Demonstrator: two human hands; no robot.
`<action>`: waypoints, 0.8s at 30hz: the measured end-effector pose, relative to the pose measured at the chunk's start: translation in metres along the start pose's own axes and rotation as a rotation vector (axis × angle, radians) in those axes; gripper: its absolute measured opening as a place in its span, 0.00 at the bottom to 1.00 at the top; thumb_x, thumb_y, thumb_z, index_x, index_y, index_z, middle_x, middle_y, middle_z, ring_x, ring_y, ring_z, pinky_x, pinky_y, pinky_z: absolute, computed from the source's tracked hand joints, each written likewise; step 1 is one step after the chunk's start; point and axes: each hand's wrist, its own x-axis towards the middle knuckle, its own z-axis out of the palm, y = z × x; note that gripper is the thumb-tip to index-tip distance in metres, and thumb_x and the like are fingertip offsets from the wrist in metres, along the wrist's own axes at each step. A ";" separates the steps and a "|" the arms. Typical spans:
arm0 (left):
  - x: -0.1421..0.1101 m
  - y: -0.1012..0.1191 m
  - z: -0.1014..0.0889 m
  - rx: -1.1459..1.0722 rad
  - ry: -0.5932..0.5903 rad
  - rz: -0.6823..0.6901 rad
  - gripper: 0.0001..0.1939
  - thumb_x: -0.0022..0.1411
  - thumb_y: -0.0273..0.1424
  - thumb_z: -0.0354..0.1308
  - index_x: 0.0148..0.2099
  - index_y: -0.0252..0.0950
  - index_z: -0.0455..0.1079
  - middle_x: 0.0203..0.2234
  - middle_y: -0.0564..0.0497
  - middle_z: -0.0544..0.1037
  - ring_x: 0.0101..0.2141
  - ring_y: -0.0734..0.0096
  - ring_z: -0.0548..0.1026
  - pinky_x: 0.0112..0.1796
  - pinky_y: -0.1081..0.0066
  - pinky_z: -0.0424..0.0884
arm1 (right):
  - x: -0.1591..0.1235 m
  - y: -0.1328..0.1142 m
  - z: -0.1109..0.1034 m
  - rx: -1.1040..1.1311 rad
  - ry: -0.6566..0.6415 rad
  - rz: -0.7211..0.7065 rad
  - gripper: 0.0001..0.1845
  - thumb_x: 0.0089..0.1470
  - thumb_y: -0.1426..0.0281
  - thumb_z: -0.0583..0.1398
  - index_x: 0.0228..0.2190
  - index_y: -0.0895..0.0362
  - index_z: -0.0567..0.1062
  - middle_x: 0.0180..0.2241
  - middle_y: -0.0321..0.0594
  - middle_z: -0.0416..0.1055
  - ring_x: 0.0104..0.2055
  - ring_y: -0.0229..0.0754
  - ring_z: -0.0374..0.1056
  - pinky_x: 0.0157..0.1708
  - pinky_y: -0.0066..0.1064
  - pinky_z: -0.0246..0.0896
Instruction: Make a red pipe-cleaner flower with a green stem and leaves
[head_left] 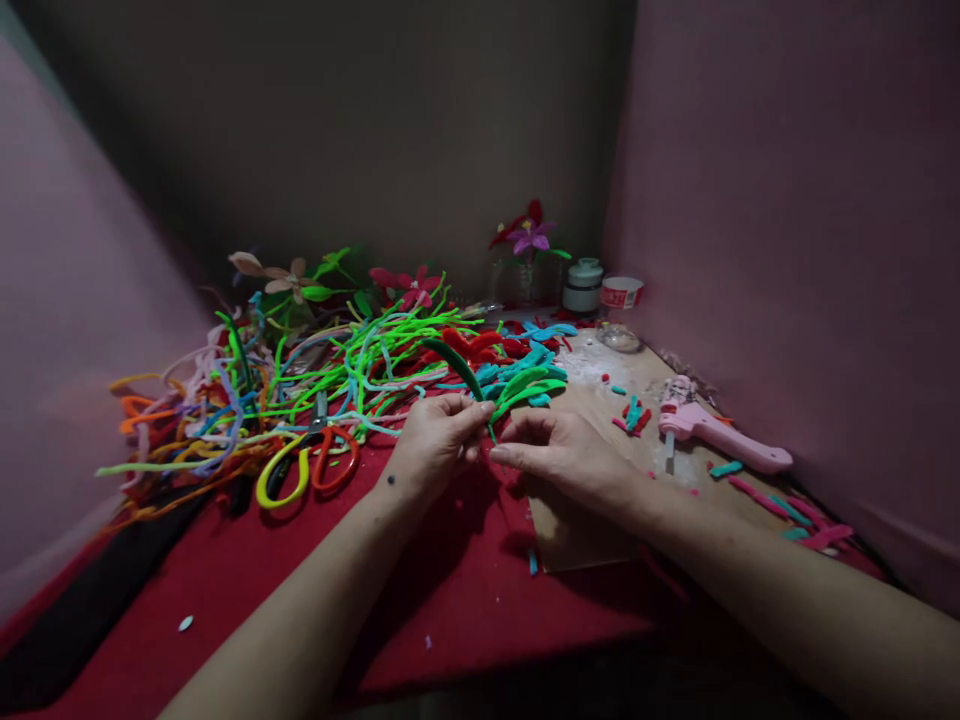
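Observation:
My left hand pinches the base of a dark green pipe-cleaner leaf that curves up to the left. Several brighter green leaves fan out to the right just behind the fingers; whether they join the dark leaf is hidden. A thin green stem runs down between the hands. My right hand is closed around its lower end, thumb and forefinger together, over the near edge of a brown board. Behind the hands lie red pipe-cleaner petals and teal pieces.
Tangled pipe cleaners cover the left. Yellow-and-orange-handled scissors lie before them. A pink glue gun rests on the board among cut scraps. Pipe-cleaner flowers, a lidded jar and a paper cup stand behind.

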 end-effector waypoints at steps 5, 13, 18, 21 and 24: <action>-0.007 0.004 0.002 0.055 -0.008 0.034 0.16 0.51 0.37 0.58 0.20 0.32 0.63 0.07 0.57 0.63 0.09 0.84 0.56 0.13 0.80 0.48 | 0.006 0.003 0.006 0.240 -0.012 0.118 0.10 0.38 0.69 0.63 0.15 0.61 0.68 0.15 0.32 0.62 0.17 0.29 0.54 0.19 0.25 0.48; -0.011 0.005 -0.008 -0.078 -0.147 0.097 0.14 0.49 0.35 0.61 0.21 0.33 0.61 0.12 0.56 0.67 0.12 0.85 0.59 0.14 0.80 0.51 | 0.009 0.013 0.004 0.634 -0.293 0.257 0.07 0.39 0.72 0.63 0.20 0.63 0.71 0.18 0.39 0.70 0.16 0.29 0.58 0.16 0.22 0.45; -0.011 0.005 -0.014 -0.215 -0.237 0.151 0.10 0.50 0.33 0.60 0.24 0.31 0.66 0.15 0.56 0.67 0.12 0.86 0.58 0.15 0.80 0.50 | 0.011 0.009 0.006 0.625 -0.357 0.172 0.09 0.41 0.70 0.63 0.20 0.62 0.69 0.20 0.37 0.70 0.16 0.28 0.57 0.15 0.22 0.47; -0.009 0.003 -0.017 -0.275 -0.278 0.142 0.09 0.49 0.34 0.61 0.27 0.31 0.69 0.15 0.56 0.67 0.13 0.85 0.59 0.16 0.79 0.51 | 0.013 0.007 0.005 0.507 -0.274 0.054 0.08 0.43 0.69 0.63 0.21 0.61 0.70 0.20 0.34 0.69 0.15 0.28 0.56 0.16 0.22 0.47; -0.007 0.002 -0.018 -0.238 -0.239 0.097 0.09 0.48 0.33 0.62 0.31 0.31 0.71 0.13 0.57 0.64 0.13 0.85 0.57 0.15 0.79 0.49 | 0.017 0.004 0.003 0.375 -0.252 0.000 0.09 0.45 0.70 0.61 0.20 0.61 0.69 0.17 0.32 0.65 0.15 0.27 0.55 0.17 0.23 0.47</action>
